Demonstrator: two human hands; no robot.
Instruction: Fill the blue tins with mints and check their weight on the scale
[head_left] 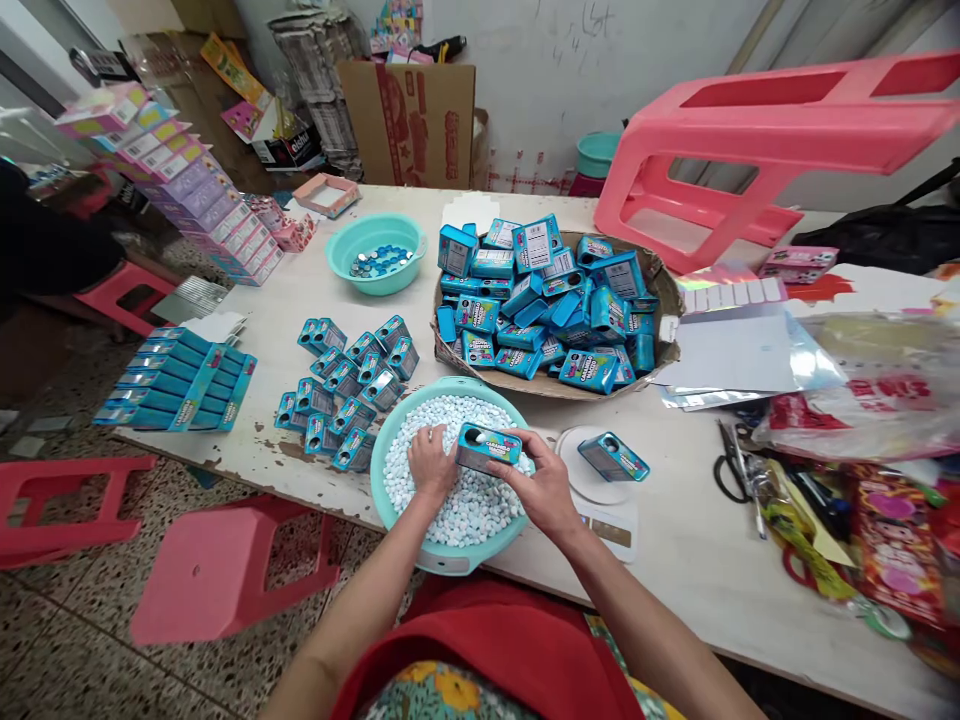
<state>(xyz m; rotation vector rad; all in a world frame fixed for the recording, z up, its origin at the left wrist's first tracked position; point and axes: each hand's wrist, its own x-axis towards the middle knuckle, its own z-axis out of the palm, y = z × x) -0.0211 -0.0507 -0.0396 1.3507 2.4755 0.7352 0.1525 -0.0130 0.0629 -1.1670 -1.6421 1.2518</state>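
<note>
My left hand [433, 465] is down on the white candies [457, 525] in the turquoise basin [379, 470], fingers bent, tips partly hidden; can't tell whether they're pinching any. My right hand [546, 490] is closed on the right end of a blue CARAMELO tin [486, 456], thumb on the near side, spread only as wide as the tin. Tin is above the candies, hole at its left end, just beside my left fingers; contact there unclear. Right of the basin, a second blue tin [613, 458] sits on the digital scale [628, 530]. Farther: grouped tins [345, 380] left, heaped cardboard tray [517, 383], then a small turquoise bowl [335, 262].
</note>
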